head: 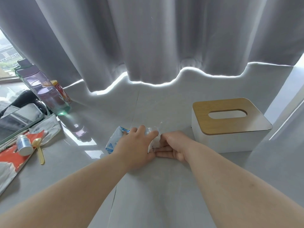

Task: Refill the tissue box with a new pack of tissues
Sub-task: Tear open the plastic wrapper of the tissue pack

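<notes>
A white tissue box (230, 142) with a wooden lid (230, 117) stands at the right of the grey table; the lid is on and its oval slot shows no tissue. In the middle lies a tissue pack (115, 140) in white and blue plastic wrap. My left hand (136, 145) presses down on top of the pack with its fingers spread. At the pack's right end my right hand (172, 148) pinches the wrap, where white tissue shows between the two hands. Most of the pack is hidden under my left hand.
A purple water bottle (44, 92) and a red can (60, 89) stand at the back left. A phone (19, 119), a red packet (14, 155), a small white bottle (24, 145) and a yellow spoon (39, 150) lie at the left. A grey curtain (148, 38) hangs behind.
</notes>
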`<state>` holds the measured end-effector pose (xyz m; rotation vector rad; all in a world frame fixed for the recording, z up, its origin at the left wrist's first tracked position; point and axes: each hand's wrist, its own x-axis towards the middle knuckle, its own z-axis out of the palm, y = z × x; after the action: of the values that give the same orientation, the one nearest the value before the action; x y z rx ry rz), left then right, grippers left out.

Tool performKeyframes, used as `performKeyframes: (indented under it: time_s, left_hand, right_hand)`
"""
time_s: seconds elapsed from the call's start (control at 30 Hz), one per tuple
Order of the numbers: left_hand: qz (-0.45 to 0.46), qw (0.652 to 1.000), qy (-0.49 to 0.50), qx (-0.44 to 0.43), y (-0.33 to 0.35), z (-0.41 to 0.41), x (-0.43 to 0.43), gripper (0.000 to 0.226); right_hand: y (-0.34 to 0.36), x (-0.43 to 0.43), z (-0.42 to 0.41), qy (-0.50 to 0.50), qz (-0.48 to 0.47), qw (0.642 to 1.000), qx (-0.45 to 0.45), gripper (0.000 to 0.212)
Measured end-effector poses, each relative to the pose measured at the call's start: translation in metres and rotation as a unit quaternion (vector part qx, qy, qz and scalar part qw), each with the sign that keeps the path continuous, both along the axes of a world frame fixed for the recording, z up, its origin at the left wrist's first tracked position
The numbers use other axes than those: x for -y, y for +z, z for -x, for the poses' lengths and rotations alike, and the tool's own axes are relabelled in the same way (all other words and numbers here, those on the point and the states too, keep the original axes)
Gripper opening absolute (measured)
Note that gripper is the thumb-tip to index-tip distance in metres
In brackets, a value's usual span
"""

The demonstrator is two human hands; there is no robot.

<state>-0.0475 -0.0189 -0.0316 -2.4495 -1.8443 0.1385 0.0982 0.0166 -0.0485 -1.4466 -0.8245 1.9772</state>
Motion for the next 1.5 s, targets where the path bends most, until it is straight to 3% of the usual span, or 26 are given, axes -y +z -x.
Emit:
performKeyframes:
  time_s: [0.2, 0.53, 0.9, 1.17, 1.3, 1.4, 1.5]
  left_hand:
    - [-0.002, 1.0, 0.003, -0.015, -0.001, -0.001, 0.002, 0.047]
    - [-0.017, 1.0, -0.007, -0.015, -0.004, 0.001, 0.001, 0.046]
    - [-0.032, 0.999, -0.016, -0.022, -0.01, 0.002, 0.001, 0.057]
    - [-0.044, 0.999, -0.019, 0.012, -0.011, 0.003, -0.002, 0.089]
    - [-0.041, 0.998, -0.001, 0.04, -0.008, 0.003, -0.004, 0.088]
    - [-0.038, 0.998, 0.009, 0.058, -0.008, 0.002, -0.003, 0.086]
    - [-0.042, 0.995, 0.021, 0.087, -0.007, 0.003, -0.003, 0.085]
  right_hand:
    - [-0.004, 0.002, 0.0, 0.036, -0.002, 0.999, 0.007, 0.029]
    - [-0.002, 0.003, -0.001, 0.047, -0.015, 0.999, 0.011, 0.012]
    - [0.006, 0.009, -0.01, 0.0, -0.022, 0.999, 0.039, 0.008]
    - [0.022, 0.013, -0.016, -0.022, -0.068, 0.997, 0.03, 0.009]
    - [0.03, 0.017, -0.013, -0.063, -0.102, 0.993, 0.017, 0.006]
    - [0.032, 0.016, -0.017, -0.104, -0.099, 0.99, 0.001, 0.02]
    - [0.023, 0.023, -0.011, -0.074, -0.067, 0.995, 0.011, 0.022]
